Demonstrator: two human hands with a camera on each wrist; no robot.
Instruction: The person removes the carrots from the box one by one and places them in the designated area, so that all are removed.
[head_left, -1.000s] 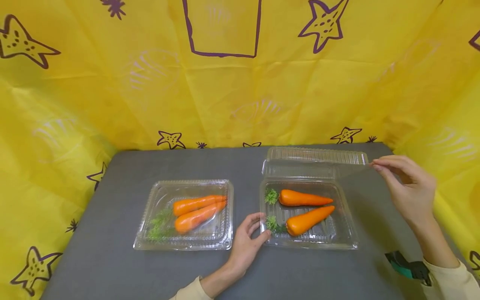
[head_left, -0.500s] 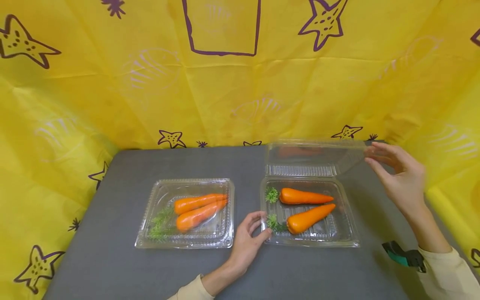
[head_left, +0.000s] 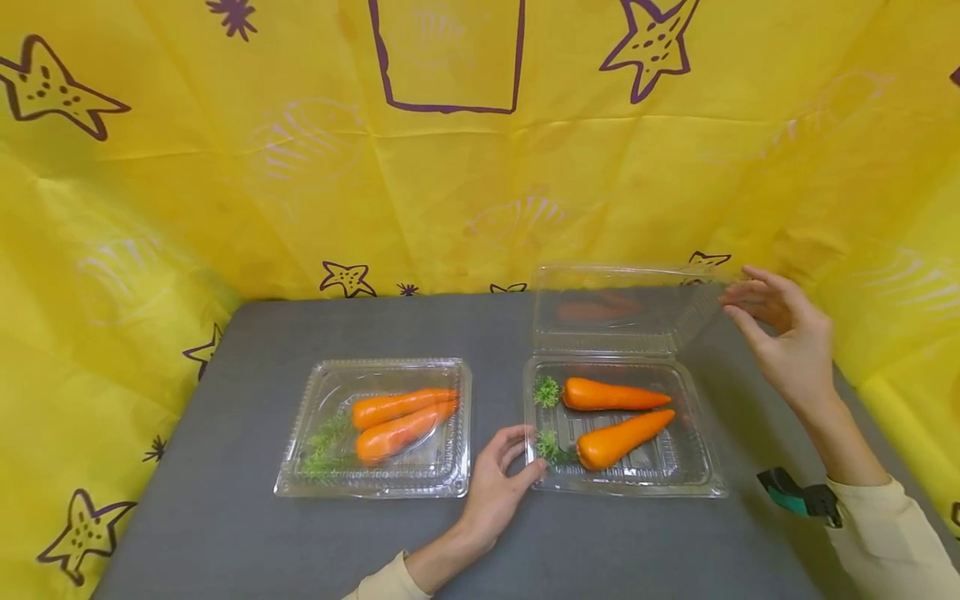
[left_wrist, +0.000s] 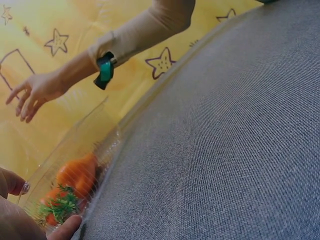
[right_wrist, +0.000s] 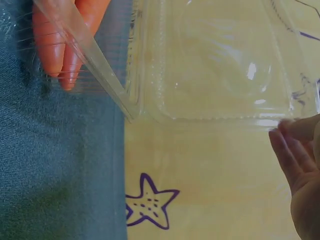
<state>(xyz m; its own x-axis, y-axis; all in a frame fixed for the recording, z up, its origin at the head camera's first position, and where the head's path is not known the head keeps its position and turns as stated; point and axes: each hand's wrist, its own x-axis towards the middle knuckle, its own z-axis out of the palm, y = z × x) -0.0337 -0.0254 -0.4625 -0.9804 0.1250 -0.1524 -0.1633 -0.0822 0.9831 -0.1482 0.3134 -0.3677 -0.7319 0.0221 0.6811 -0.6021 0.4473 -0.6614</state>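
On the right of the head view stands a clear plastic clamshell container (head_left: 637, 491) with its hinged lid (head_left: 611, 287) raised at the back. Inside lie two orange carrots (head_left: 625, 440) with green leafy tops (head_left: 547, 392) toward the left. My left hand (head_left: 495, 487) holds the container's left end, fingers at the side and thumb at the front corner. With thumb and fingertips my right hand (head_left: 791, 346) pinches the lid's right corner. In the right wrist view that hand (right_wrist: 302, 160) is at the lid's edge, and the lid (right_wrist: 220, 65) stands up.
Left of my left hand sits a second clear container (head_left: 367, 492), closed, with two carrots (head_left: 397, 433) under its lid. Both stand on a grey table (head_left: 225, 517). A yellow patterned cloth (head_left: 450, 192) hangs around the table's back and sides.
The lid has swung from lying back to a more upright angle. My right hand has moved up and a little left with it. The left hand stays on the container.
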